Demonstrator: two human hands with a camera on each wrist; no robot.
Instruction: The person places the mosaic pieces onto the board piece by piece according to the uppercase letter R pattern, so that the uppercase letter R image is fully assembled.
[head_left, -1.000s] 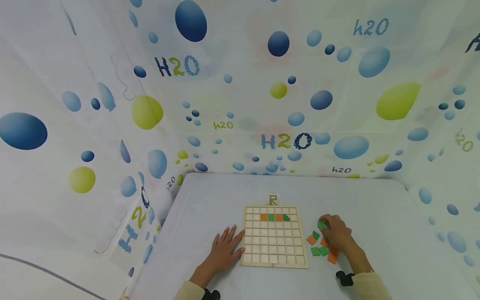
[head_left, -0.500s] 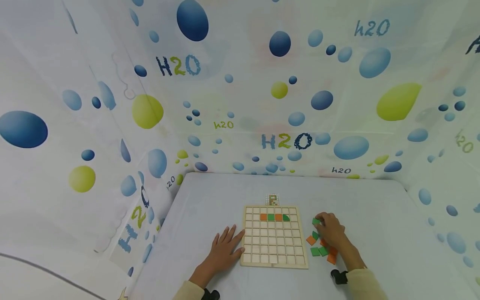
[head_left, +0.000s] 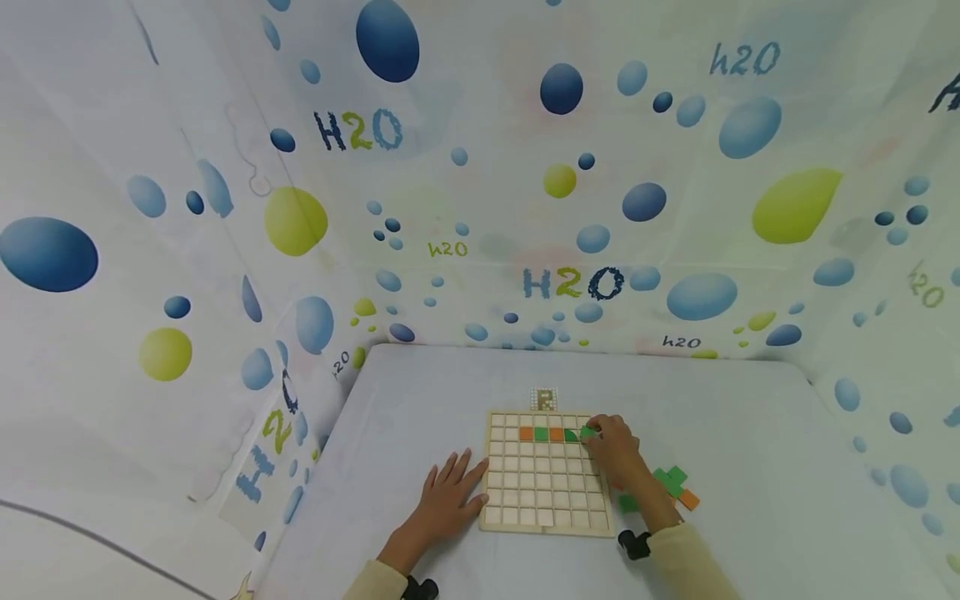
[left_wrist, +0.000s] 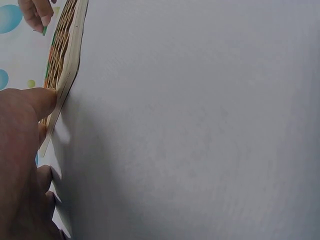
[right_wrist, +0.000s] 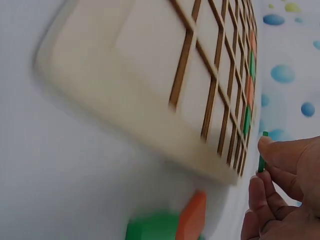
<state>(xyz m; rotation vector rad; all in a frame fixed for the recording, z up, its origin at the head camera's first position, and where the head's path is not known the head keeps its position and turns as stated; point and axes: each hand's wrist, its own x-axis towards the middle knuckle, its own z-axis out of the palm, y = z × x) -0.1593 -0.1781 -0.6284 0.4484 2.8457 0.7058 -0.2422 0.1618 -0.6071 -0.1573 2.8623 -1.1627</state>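
A wooden grid board point(head_left: 547, 528) lies on the table. One of its upper rows holds orange and green tiles side by side, the last a rounded green piece point(head_left: 571, 435). My right hand point(head_left: 617, 454) is above the board's upper right part and pinches a green tile point(right_wrist: 261, 161) between thumb and fingers, just right of that row. In the right wrist view the tile stands on edge, apart from the board. My left hand point(head_left: 446, 504) lies spread on the table, its thumb and a finger touching the board's left edge.
Several loose tiles, among them a green tile point(head_left: 677, 476) and an orange tile point(head_left: 688, 499), lie right of the board, partly hidden by my right forearm. A small pattern card point(head_left: 544, 399) touches or nearly touches the board's far edge. Behind the white table point(head_left: 420, 392) hangs a patterned curtain point(head_left: 480, 192).
My right hand has carried the green tile left from the loose pile to over the board's upper right part. The left hand stays beside the board.
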